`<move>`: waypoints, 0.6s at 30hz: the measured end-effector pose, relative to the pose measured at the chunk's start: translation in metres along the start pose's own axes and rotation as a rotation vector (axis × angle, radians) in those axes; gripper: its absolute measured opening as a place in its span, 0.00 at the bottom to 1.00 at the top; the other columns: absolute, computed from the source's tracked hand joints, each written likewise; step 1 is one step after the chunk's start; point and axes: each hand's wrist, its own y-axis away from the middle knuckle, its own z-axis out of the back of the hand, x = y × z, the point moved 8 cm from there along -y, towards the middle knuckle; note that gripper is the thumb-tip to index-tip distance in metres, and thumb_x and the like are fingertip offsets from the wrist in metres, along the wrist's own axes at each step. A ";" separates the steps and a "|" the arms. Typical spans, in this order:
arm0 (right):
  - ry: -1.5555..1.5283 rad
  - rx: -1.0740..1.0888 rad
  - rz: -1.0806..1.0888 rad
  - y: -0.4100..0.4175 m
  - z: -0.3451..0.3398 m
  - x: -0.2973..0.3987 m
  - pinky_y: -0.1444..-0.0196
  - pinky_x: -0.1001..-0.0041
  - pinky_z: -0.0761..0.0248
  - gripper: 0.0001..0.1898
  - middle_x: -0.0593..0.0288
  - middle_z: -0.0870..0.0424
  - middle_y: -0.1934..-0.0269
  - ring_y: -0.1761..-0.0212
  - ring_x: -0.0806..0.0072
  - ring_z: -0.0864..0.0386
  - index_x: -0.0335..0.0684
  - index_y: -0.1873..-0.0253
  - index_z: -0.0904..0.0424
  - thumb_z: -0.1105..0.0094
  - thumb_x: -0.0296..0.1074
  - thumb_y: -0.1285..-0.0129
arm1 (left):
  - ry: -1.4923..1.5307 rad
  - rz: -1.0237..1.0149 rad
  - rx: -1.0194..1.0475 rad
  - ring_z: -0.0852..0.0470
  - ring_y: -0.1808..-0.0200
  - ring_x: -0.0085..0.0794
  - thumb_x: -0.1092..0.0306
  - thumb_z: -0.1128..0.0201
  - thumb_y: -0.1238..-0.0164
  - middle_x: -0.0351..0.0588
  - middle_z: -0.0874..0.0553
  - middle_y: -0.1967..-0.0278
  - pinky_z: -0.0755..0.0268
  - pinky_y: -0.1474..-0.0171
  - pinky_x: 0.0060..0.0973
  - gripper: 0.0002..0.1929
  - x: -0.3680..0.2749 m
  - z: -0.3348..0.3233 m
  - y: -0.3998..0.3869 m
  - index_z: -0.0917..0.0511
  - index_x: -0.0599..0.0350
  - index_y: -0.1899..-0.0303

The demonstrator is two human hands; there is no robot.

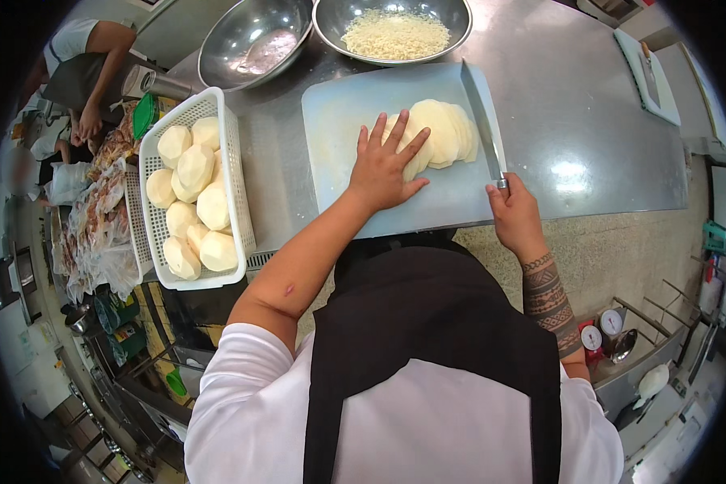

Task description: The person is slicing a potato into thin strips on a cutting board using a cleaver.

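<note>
My left hand [387,163] lies palm down with its fingers spread on the left part of a fanned stack of thin, pale root-vegetable slices [444,133], hiding some of them. The slices rest on a pale blue plastic cutting board [339,115]. In my right hand [514,212] is the handle of a large kitchen knife [484,115]. Its long blade points away from me along the board's right edge, just right of the slices and apart from them.
Left of the board, a white plastic basket [242,181] holds several peeled root vegetables [195,167]. Two steel bowls stand behind: one with chopped pale bits [396,36], one with a little pinkish content [269,51]. Another board [647,78] bears a knife. A person's hands [88,124] show far left.
</note>
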 end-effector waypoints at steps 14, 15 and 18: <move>-0.144 0.071 -0.023 -0.006 -0.036 0.030 0.62 0.61 0.24 0.16 0.48 0.16 0.71 0.69 0.54 0.16 0.28 0.44 0.24 0.38 0.37 0.20 | 0.095 -0.083 0.005 0.30 0.23 0.63 0.41 0.19 0.43 0.57 0.29 0.20 0.34 0.25 0.59 0.42 0.012 0.014 -0.001 0.21 0.40 0.25; -0.147 0.043 -0.004 -0.003 -0.037 0.032 0.62 0.62 0.24 0.15 0.48 0.16 0.71 0.70 0.55 0.17 0.28 0.44 0.24 0.38 0.37 0.20 | 0.047 -0.060 -0.010 0.30 0.23 0.63 0.41 0.20 0.42 0.59 0.29 0.20 0.34 0.24 0.59 0.41 0.013 0.017 0.006 0.20 0.41 0.26; -0.157 0.021 -0.005 -0.002 -0.036 0.030 0.62 0.63 0.24 0.15 0.49 0.17 0.72 0.71 0.58 0.18 0.28 0.45 0.23 0.37 0.37 0.20 | -0.025 -0.026 -0.022 0.30 0.23 0.65 0.39 0.22 0.39 0.59 0.30 0.19 0.36 0.23 0.59 0.42 0.015 0.021 0.014 0.23 0.40 0.23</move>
